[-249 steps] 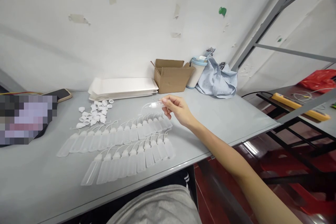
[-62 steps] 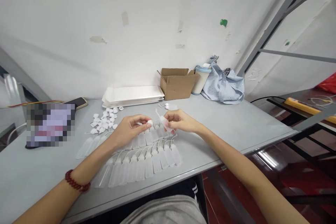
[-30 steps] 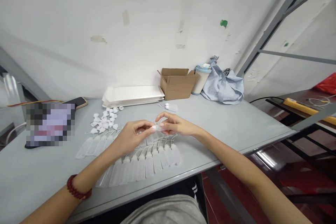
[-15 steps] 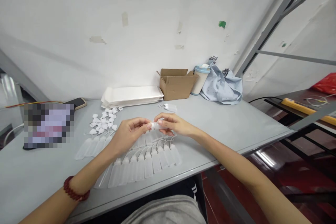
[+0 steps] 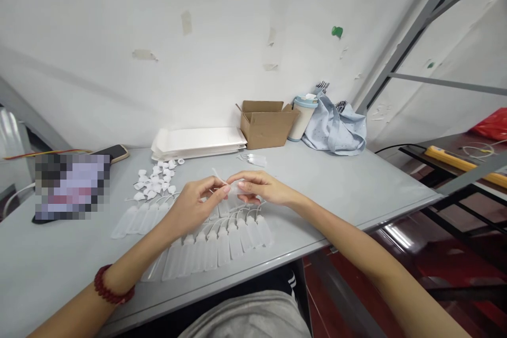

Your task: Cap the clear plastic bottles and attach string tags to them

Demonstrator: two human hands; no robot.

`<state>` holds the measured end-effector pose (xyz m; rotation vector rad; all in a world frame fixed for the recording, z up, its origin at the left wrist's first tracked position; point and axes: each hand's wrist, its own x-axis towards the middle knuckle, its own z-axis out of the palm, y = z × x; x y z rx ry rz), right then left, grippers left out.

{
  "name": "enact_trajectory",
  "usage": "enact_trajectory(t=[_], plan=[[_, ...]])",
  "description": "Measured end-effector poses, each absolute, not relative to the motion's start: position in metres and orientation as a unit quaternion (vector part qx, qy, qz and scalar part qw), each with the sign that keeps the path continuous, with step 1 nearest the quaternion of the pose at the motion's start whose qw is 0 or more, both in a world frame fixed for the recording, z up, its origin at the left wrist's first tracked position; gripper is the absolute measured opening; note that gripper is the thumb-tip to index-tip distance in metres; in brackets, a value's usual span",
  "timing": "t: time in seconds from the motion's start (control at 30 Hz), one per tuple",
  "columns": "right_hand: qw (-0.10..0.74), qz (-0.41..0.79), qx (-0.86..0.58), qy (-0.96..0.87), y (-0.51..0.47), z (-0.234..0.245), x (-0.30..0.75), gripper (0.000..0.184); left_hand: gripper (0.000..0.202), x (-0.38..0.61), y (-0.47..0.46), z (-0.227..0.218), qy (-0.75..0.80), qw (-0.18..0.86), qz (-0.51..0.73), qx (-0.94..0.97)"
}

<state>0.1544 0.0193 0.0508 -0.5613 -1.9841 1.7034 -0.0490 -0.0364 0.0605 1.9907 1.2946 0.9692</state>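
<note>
Head view: above the grey tabletop (image 5: 348, 190), a small translucent white plastic bottle (image 5: 234, 188) is held between both hands, over the right part of the rear row of similar flat bottles. The left hand (image 5: 198, 198), with a dark red beaded bracelet (image 5: 113, 286) on its wrist, pinches the bottle's neck end between thumb and fingers; a thin whitish tube (image 5: 217, 174) rises beside the fingertips. The right hand (image 5: 263, 187) grips the bottle's body, thumb against curled fingers. Below lie a front row of bottles (image 5: 212, 251) and the rear row of bottles (image 5: 130, 221), partly hidden by the left arm; whether they contain anything cannot be told. Left of the hands is a loose pile of small white plastic caps (image 5: 155, 185). Two more translucent bottles (image 5: 257, 160) lie before the open brown cardboard box (image 5: 264, 129), whose floor is hidden. Just right of it stand a cream cup with a light-blue rim (image 5: 301, 121), something white at its top, and a slumped pale-blue fabric bag (image 5: 336, 132), contents hidden.
</note>
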Motion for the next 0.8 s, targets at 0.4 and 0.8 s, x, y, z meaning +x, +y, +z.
enact_trajectory(t=[0.4,0.8], plan=[[0.198,0.686,-0.177,-0.677,0.020,0.046,0.154,0.043,0.045,-0.046,-0.039,0.052,0.487,0.229,0.346,0.769],[0.191,0.724,-0.228,-0.622,0.020,0.050,0.156,0.042,0.020,-0.050,-0.035,0.041,0.392,0.088,0.398,0.825]])
